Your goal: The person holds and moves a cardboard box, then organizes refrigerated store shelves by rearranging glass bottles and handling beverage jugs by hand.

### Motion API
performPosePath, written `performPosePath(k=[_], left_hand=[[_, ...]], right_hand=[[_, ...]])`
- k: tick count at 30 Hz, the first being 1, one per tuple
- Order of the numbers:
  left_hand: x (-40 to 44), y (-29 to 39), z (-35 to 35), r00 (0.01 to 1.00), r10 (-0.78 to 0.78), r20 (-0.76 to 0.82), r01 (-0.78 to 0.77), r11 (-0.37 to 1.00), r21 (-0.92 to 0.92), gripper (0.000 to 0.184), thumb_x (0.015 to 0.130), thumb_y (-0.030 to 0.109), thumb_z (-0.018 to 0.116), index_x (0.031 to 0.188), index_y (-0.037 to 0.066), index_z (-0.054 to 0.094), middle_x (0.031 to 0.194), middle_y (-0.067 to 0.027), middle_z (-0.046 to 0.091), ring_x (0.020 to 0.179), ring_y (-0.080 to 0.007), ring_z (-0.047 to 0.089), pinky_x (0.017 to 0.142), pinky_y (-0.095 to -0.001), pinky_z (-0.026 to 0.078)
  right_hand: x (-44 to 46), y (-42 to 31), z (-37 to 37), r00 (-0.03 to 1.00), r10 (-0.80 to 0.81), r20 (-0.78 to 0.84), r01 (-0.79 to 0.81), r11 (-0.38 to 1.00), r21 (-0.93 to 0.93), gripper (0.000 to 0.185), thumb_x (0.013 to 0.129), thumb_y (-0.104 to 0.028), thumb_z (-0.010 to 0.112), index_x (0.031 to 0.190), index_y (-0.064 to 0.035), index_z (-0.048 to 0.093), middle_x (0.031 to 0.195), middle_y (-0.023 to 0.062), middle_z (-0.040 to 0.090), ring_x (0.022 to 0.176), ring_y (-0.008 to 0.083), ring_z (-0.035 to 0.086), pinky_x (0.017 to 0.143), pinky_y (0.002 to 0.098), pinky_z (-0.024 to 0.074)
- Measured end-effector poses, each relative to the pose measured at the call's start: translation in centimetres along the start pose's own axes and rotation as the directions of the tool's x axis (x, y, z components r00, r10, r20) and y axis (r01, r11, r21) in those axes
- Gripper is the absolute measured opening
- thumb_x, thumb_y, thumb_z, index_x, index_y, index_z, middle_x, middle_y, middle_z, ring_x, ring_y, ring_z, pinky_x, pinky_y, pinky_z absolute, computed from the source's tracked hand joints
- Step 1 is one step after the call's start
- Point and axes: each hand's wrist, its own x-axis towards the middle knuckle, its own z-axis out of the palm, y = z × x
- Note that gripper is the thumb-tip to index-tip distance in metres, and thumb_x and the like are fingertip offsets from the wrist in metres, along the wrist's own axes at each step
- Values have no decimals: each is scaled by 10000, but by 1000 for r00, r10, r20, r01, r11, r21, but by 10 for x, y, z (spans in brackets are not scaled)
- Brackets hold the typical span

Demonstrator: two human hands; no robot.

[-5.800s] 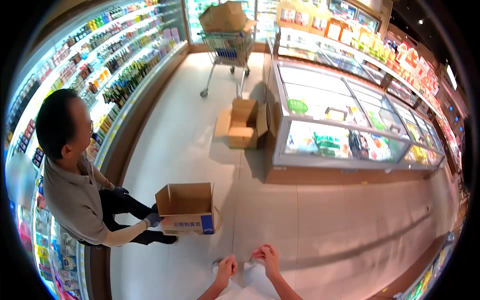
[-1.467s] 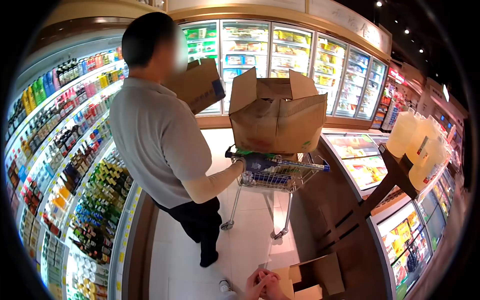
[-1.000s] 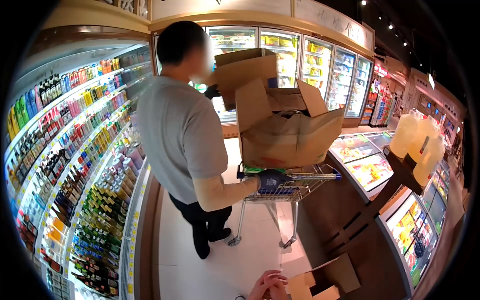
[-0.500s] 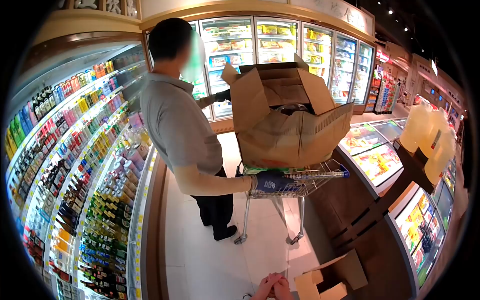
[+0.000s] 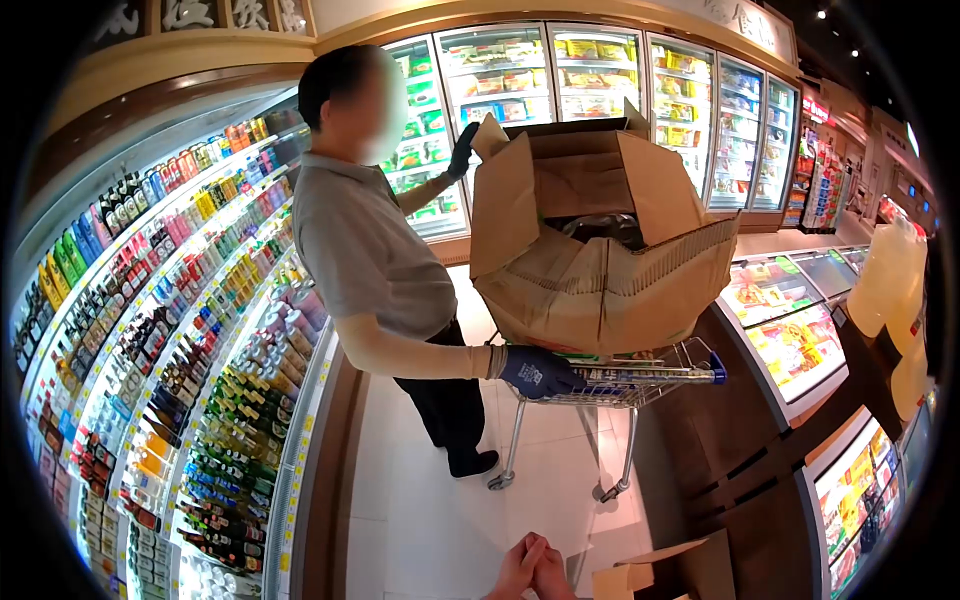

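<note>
At the bottom edge, my left hand (image 5: 515,568) and my right hand (image 5: 551,573) are clasped together, fingers closed against each other. No object shows in them. Just right of them stands an open cardboard box (image 5: 690,570), partly cut off by the frame's edge. Ahead is a metal shopping cart (image 5: 650,378) carrying a large open carton (image 5: 610,295), with a dark item (image 5: 605,230) inside that I cannot make out. A co-worker (image 5: 375,245) in a grey shirt stands left of the cart, one gloved hand (image 5: 540,372) on its handle.
Shelves of bottles and cans (image 5: 200,400) line the left side. Glass-door freezers (image 5: 495,85) stand along the back. Low chest freezers (image 5: 785,335) run down the right, near yellowish hanging shapes (image 5: 885,280). Pale floor tiles (image 5: 430,540) lie between.
My view has shifted, so the scene sits further right and slightly lower. The co-worker's far gloved hand has risen beside the carton's flap. My hands stay clasped.
</note>
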Motion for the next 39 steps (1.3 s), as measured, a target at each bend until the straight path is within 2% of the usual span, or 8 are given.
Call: performPosePath(k=[1, 5, 7, 10, 17, 20, 31, 39], left_hand=[[1, 6, 1, 1000, -28, -13, 28, 999, 18, 325, 854, 352, 494, 843, 32, 542, 713, -63, 538, 695, -136, 496, 609, -292, 420], [14, -8, -1, 998, -56, -19, 57, 998, 36, 299, 854, 328, 493, 860, 32, 540, 715, -67, 537, 693, -149, 506, 599, -304, 423], [21, 5, -9, 963, -218, 159, 202, 973, 108, 249, 873, 289, 466, 971, 70, 531, 724, -26, 528, 577, -89, 475, 487, -210, 384], [21, 10, -8, 951, -237, 199, 240, 971, 11, 227, 869, 315, 485, 913, 96, 527, 628, 34, 454, 483, -42, 346, 392, -193, 257], [20, 24, -4, 916, -93, 391, 92, 996, 20, 234, 887, 172, 426, 1027, -14, 444, 1037, -191, 545, 947, -252, 541, 836, -320, 417], [10, 29, -5, 905, -75, 418, 82, 997, 0, 216, 902, 186, 396, 978, -11, 439, 954, -185, 573, 877, -243, 562, 804, -310, 426], [-43, 0, -23, 744, -281, 606, 179, 958, 224, 182, 887, 164, 455, 989, 17, 485, 976, -81, 557, 896, -127, 503, 818, -251, 387], [-91, -81, -17, 356, -563, 746, 321, 824, 468, 287, 914, 265, 396, 1037, 13, 460, 966, -106, 563, 892, -161, 545, 770, -287, 439]], right_hand=[[3, -6, -2, 962, -273, -19, 269, 956, -118, 246, 880, -203, 333, 914, -27, 503, 765, 170, 557, 667, 266, 554, 553, 373, 439], [9, -26, -8, 942, -330, -59, 331, 944, 2, 236, 885, -213, 349, 892, -45, 514, 715, 121, 542, 604, 223, 521, 501, 337, 426], [13, -20, -4, 968, 227, 104, -249, 840, 482, 207, 878, -226, 386, 860, -73, 524, 711, 75, 538, 586, 208, 500, 486, 307, 416], [30, -65, -31, 887, 261, 381, -451, 665, 595, 169, 878, -206, 469, 740, -110, 475, 549, -41, 376, 435, 57, 318, 376, 212, 229], [32, -110, -50, 921, 213, 326, -349, 825, 445, 238, 901, -274, 444, 752, -89, 468, 538, -43, 364, 445, 37, 316, 385, 208, 211], [17, -108, -50, 906, 230, 355, -384, 799, 462, 270, 913, -293, 420, 764, -79, 489, 537, -36, 379, 434, 44, 319, 382, 212, 217], [-76, -84, -38, 948, 280, -150, -156, 821, 549, 265, 908, -250, 421, 796, -40, 537, 582, -46, 417, 530, 41, 371, 465, 203, 300], [-205, -32, -68, 686, 670, -285, -499, 718, 485, 449, 893, -336, 435, 543, -55, 449, 499, -51, 364, 493, 60, 365, 437, 228, 304]])
